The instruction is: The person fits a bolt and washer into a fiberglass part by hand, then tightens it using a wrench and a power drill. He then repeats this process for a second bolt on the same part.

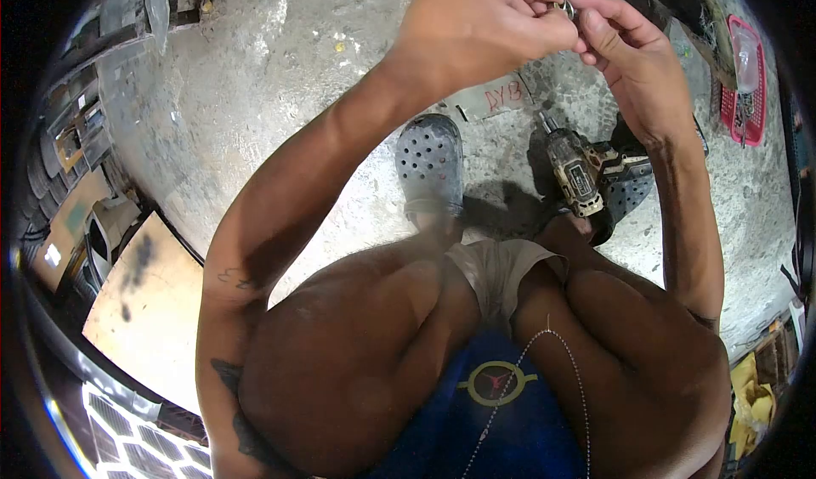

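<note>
At the top of the head view, a small metal ring-like part point(568, 8) sits between the fingertips of both hands. My left hand point(501, 16) pinches it from the left, fingers closed. From the right, my right hand point(625, 41) holds it with thumb and fingertips. The part is too small to make out fully. Below the hands, a cordless power tool point(576, 173) rests on the floor near my right foot, its metal tip pointing up and away. Left of the tool lies a flat plate point(484, 99) with red handwriting.
A pink basket point(759, 96) with small metal pieces stands at the upper right. My shoe point(429, 160) is on the concrete floor point(195, 130). A tan board point(153, 309) lies at the left, near stacked items. Yellow wrapping point(752, 402) is at the lower right.
</note>
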Motion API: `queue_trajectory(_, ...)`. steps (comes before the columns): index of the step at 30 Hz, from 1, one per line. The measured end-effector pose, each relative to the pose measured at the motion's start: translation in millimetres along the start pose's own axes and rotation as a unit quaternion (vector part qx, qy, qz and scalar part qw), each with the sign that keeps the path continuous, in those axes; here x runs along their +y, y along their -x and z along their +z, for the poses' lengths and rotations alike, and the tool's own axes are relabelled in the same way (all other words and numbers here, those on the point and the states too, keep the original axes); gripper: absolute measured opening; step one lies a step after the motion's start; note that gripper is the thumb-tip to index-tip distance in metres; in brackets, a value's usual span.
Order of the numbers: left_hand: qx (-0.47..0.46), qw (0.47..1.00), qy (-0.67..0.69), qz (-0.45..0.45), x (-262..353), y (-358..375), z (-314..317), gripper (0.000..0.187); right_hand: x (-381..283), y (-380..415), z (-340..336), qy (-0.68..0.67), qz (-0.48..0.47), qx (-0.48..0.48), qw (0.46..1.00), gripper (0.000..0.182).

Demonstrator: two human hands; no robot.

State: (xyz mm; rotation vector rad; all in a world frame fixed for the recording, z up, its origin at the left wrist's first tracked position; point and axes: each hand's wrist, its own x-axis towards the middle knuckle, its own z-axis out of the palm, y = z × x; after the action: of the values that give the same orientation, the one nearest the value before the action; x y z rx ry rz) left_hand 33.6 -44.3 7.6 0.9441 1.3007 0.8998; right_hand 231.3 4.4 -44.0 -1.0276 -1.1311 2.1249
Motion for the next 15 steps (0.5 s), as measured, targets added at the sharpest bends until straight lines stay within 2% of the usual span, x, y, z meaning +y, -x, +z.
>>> queue_trajectory(3,0.002,0.996,-0.08,0.029,1,-2,0,0.013,12,-3,-15,-0.032,-0.016,-0.03,0.999,0.025)
queue_trajectory(7,0.001,0.995,-0.089,0.037,9,1,0,0.015,20,-2,-12,-0.017,-0.057,-0.004,0.998,0.024)
queue_trajectory(9,0.001,0.995,-0.095,0.011,12,0,2,0.014,23,-3,-10,-0.028,-0.089,0.006,0.996,0.023)
queue_trajectory(12,-0.003,0.992,-0.124,0.024,12,0,0,0.014,24,-3,-13,-0.001,-0.104,-0.013,0.994,0.023)
queue_trajectory(13,-0.003,0.992,-0.124,0.025,11,1,0,0.014,23,-3,-12,-0.001,-0.104,-0.012,0.994,0.023)
queue_trajectory(15,-0.012,0.996,-0.075,0.044,7,2,-2,0.012,19,-2,-9,-0.004,-0.044,-0.006,0.999,0.021)
